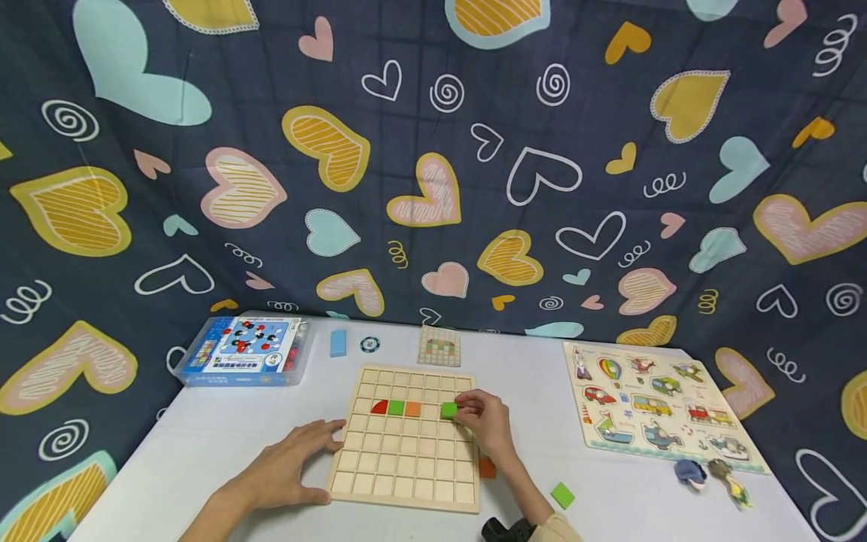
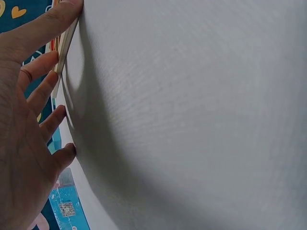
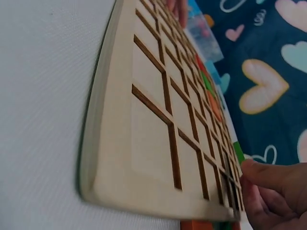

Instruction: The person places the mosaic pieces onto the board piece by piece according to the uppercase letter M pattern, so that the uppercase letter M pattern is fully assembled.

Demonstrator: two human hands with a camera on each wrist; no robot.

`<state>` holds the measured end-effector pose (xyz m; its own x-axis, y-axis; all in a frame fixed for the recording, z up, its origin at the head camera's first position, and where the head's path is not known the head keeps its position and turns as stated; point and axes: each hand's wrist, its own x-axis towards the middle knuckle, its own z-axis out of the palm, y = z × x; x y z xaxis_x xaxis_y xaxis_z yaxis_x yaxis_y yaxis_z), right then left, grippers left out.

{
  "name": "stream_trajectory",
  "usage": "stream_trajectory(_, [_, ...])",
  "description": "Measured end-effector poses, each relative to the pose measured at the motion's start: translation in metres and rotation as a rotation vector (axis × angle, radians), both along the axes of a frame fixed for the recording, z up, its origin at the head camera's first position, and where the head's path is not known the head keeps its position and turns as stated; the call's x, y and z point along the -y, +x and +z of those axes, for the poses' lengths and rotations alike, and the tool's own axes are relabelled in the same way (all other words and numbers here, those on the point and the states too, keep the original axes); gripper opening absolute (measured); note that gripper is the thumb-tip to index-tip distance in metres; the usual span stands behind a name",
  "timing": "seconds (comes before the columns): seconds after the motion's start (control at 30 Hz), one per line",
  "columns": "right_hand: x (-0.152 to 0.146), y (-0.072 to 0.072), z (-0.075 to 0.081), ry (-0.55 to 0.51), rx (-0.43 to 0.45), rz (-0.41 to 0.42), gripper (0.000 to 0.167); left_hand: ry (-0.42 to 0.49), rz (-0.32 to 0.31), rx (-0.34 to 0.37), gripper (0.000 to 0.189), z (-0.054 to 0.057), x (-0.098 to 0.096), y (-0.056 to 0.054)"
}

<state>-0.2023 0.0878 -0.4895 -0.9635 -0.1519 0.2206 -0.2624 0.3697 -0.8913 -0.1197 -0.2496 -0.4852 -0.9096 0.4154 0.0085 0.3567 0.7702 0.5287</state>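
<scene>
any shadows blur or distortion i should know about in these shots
Head view: fairly even light, with a soft shadow beside the left hand; left wrist view: a broad, dark, curved shadow across the white cloth, whose weave fades toward the right edge; right wrist view: the near corner of the wooden board looms large and looks soft.

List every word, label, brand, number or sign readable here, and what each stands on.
None can be quoted with confidence.
Blue-and-clear case: printing on its top and front, too small and blurred to read.
QR code on the same case: visible in the left wrist view, but its content cannot be read.
Picture puzzle board: tiny captions beside its pictures, too small to read.
</scene>
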Motion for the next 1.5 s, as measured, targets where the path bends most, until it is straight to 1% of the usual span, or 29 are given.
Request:
stream_trajectory(0.13, [0.01,-0.003,0.001,0.017,-0.032,0.033,0.02,0.002,0.003,0.007,0.063,0.0,0.0,0.0])
stream_trajectory(0.23, [0.015,-0.004,0.002,0.031,-0.05,0.042,0.021,0.003,0.001,0.009,0.062,0.0,0.0,0.0])
stream_trajectory(0.33, [0.018,-0.005,0.002,0.032,-0.065,0.052,0.022,0.001,-0.003,-0.009,0.063,0.0,-0.001,0.0])
stream_trajectory(0.47, [0.021,-0.005,0.001,0.018,-0.058,0.057,0.022,-0.002,-0.007,-0.031,0.065,0.001,-0.002,0.0])
stream_trajectory(0.67, [0.024,-0.007,0.0,0.025,-0.041,0.053,0.023,-0.007,-0.01,-0.012,0.065,0.0,-0.002,-0.001])
stream_trajectory(0.77, [0.024,-0.007,0.002,0.011,-0.027,0.066,0.024,-0.008,-0.011,-0.019,0.065,0.0,-0.001,-0.001])
stream_trajectory(0.83, [0.022,-0.007,0.003,-0.005,-0.01,0.081,0.024,-0.01,-0.011,-0.023,0.065,0.0,-0.001,-0.001])
stream_trajectory(0.97, [0.016,-0.007,0.003,-0.063,0.054,0.101,0.024,-0.009,-0.014,-0.029,0.064,0.0,-0.001,0.0])
stream_trajectory(1.07, [0.008,-0.007,0.004,-0.086,0.088,0.082,0.023,-0.007,-0.013,-0.023,0.064,0.0,-0.001,0.0])
stream_trajectory(1.27, [-0.014,-0.005,0.01,-0.112,0.145,-0.003,0.022,-0.006,-0.005,-0.006,0.064,0.0,-0.002,0.0])
stream_trajectory(1.37, [-0.028,-0.003,0.012,-0.13,0.172,-0.05,0.023,-0.002,-0.004,-0.013,0.064,0.001,-0.001,0.001])
stream_trajectory(1.5, [-0.047,0.001,0.014,-0.112,0.18,-0.122,0.022,0.005,-0.015,-0.034,0.066,0.003,0.0,0.001])
